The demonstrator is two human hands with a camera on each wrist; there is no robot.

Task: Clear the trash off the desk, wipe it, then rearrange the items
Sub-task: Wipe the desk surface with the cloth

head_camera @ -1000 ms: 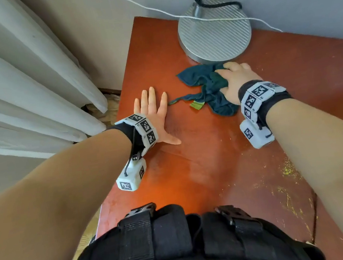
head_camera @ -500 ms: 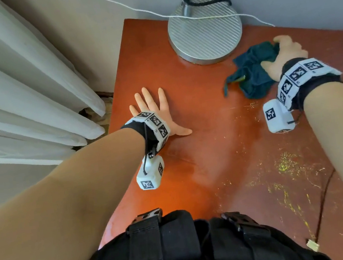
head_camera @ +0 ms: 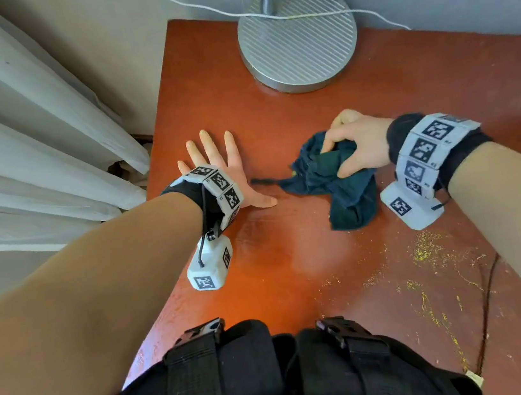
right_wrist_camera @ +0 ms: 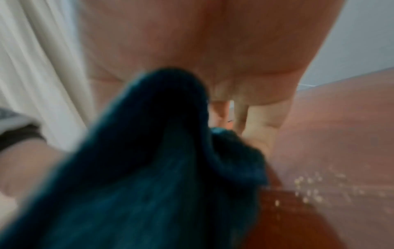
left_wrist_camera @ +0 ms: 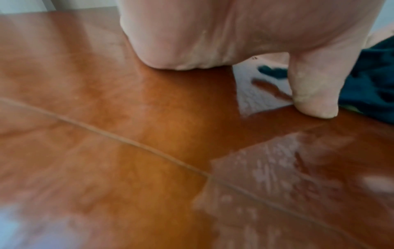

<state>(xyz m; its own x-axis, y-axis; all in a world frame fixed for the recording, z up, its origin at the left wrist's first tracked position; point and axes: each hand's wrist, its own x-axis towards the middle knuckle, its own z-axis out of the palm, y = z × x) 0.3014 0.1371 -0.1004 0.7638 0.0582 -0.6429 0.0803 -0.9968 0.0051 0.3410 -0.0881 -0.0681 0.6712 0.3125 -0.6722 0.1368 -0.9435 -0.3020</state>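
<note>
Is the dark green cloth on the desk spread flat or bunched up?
Bunched up. The cloth lies crumpled in folds on the desk, and the right hand grips its top.

desk [head_camera: 313,273]: 1 | cloth [head_camera: 333,180]: 1, dark teal, mid-desk | lamp base [head_camera: 298,44]: 1, round, at the far edge | cords: 2 – white cord [head_camera: 199,6] across the far edge, black cord [head_camera: 486,292] near the right edge | hands: 2 – left hand [head_camera: 222,172], right hand [head_camera: 359,146] | curtain [head_camera: 11,148]: 1, off the left edge
</note>
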